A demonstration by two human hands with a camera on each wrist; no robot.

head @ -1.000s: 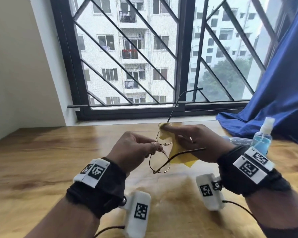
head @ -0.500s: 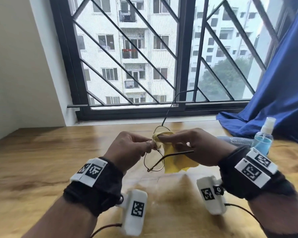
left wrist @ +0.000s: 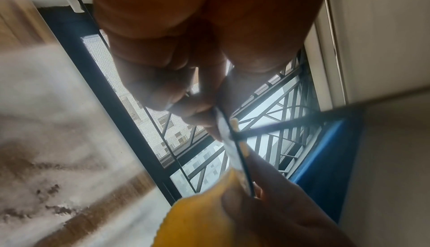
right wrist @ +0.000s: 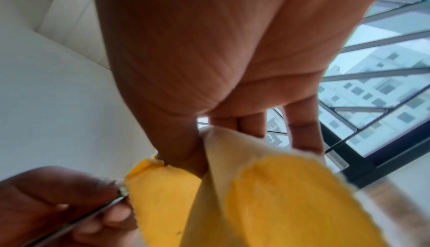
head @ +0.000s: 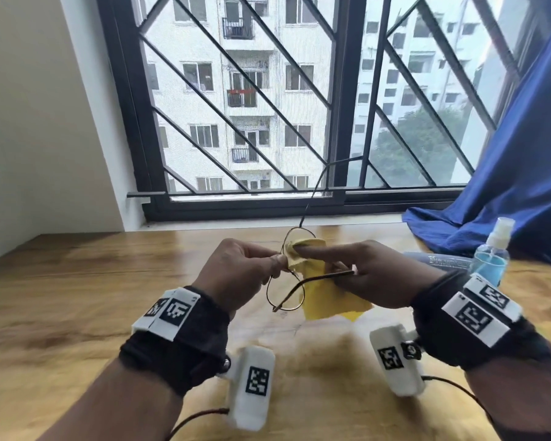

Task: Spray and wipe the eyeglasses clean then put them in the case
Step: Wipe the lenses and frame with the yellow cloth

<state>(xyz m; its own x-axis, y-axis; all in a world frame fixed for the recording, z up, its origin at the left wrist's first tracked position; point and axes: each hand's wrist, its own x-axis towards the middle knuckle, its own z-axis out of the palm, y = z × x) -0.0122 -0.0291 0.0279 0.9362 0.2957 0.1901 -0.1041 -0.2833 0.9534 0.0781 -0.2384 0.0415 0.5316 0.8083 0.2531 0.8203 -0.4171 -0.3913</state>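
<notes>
Above the wooden table, in the head view, both hands meet over thin wire-framed eyeglasses. The left hand pinches the frame at its bridge between thumb and fingertips; the right hand pinches a yellow cleaning cloth round the far lens, forefinger laid out along the top. One temple sticks up toward the barred window. A blue spray bottle stands at far right, near a blue curtain, with a case-like object just beside it, blurred.

From the left wrist, curled fingers clamp the thin rim, the cloth below.

From the right wrist, thumb and fingers grip the folded cloth; the left fingertips hold a metal frame part.
</notes>
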